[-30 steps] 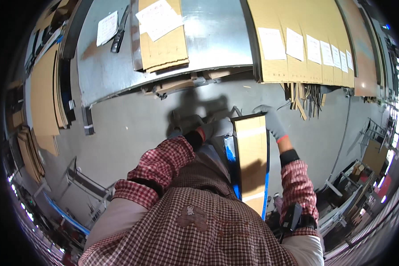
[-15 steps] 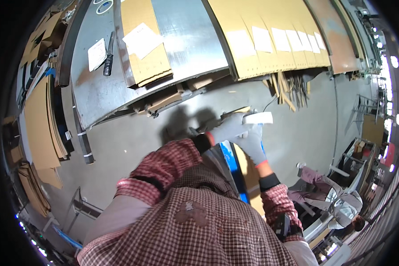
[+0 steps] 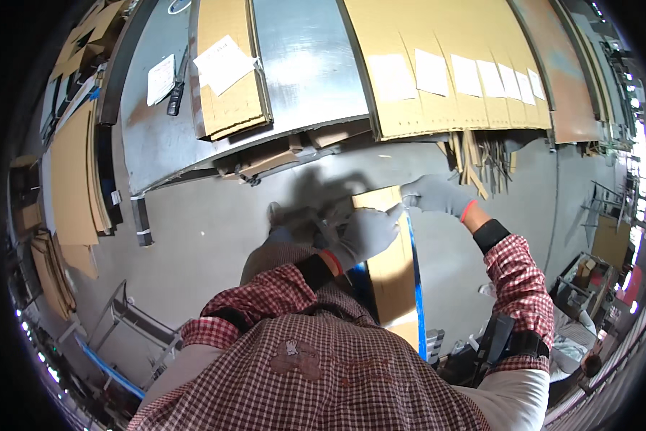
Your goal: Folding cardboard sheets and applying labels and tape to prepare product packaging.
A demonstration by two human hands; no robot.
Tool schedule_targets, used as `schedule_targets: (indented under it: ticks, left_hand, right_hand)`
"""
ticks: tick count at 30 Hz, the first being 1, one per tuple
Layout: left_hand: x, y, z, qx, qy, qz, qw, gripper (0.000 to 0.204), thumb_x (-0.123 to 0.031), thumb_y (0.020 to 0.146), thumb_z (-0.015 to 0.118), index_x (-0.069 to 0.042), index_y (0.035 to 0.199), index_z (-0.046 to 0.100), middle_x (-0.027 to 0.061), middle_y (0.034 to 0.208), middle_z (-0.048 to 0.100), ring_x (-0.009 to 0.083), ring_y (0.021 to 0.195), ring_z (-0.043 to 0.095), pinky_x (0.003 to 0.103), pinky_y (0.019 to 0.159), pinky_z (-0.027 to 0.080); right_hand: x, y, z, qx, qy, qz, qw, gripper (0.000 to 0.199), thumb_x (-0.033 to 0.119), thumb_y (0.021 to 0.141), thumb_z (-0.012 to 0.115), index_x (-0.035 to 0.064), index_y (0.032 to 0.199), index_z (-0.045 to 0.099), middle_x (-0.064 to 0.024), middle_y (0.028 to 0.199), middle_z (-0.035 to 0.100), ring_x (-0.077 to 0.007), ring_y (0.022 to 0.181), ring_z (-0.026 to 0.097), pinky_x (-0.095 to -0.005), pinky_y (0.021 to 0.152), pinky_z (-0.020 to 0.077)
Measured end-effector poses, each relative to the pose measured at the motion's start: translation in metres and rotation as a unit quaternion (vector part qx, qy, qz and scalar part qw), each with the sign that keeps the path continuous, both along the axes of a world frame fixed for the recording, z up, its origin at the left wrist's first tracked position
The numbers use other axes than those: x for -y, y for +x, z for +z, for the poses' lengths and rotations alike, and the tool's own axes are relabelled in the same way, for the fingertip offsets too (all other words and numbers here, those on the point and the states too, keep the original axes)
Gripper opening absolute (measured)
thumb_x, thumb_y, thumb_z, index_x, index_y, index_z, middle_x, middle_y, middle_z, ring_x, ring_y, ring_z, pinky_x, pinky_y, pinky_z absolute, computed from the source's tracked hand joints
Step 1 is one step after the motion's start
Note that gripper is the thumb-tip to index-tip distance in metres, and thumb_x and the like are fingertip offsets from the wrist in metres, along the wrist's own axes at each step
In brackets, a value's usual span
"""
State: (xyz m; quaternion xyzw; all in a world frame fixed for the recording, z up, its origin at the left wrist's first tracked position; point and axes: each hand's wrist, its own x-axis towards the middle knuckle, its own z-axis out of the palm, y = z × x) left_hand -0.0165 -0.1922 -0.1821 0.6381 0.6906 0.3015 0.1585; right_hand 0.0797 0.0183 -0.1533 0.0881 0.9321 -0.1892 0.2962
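A long brown cardboard piece with blue along its sides extends away from my body, below my hands. My left hand, in a grey glove, is over its left part near the far end, with fingers drawn together toward the right edge. At the far right corner, my right hand, also gloved in grey, reaches in from the right. Its fingertips are pinched close to the left hand's fingertips. What either hand holds is too small or hidden to make out.
Ahead stands a metal table with a cardboard stack, papers and a black-handled tool. Slotted cardboard sheets lie to its right, with cardboard strips hanging below. More cardboard leans left. A person is at lower right.
My hands have moved apart, the right one going right and the left one coming back toward me. The white roll between them is out of sight. More of the cardboard piece shows.
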Motion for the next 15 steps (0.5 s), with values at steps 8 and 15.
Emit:
schedule_targets:
  ticks: [8, 15]
  left_hand:
    - [-0.008, -0.067, 0.027, 0.212, -0.096, 0.168, 0.958, 0.031, -0.018, 0.078, 0.067, -0.003, 0.105, 0.062, 0.0131, 0.079, 0.063, 0.0287, 0.074, 0.063, 0.039, 0.068, 0.053]
    - [-0.019, -0.091, -0.026, 0.442, -0.284, -0.117, 0.843, 0.035, -0.022, 0.089, 0.063, 0.001, 0.114, 0.059, 0.0088, 0.105, 0.065, 0.0150, 0.099, 0.059, 0.031, 0.085, 0.047]
  right_hand:
    - [0.000, 0.090, 0.013, -0.046, -0.219, -0.448, 0.865, 0.013, 0.016, 0.088, 0.057, 0.0058, 0.088, 0.065, -0.0045, 0.070, 0.064, -0.0156, 0.053, 0.057, -0.0291, 0.050, 0.0439]
    - [0.079, 0.060, 0.050, -0.213, -0.340, -0.606, 0.687, 0.015, 0.016, 0.091, 0.061, 0.0032, 0.097, 0.062, 0.0024, 0.074, 0.059, -0.0040, 0.053, 0.049, -0.0203, 0.048, 0.0374]
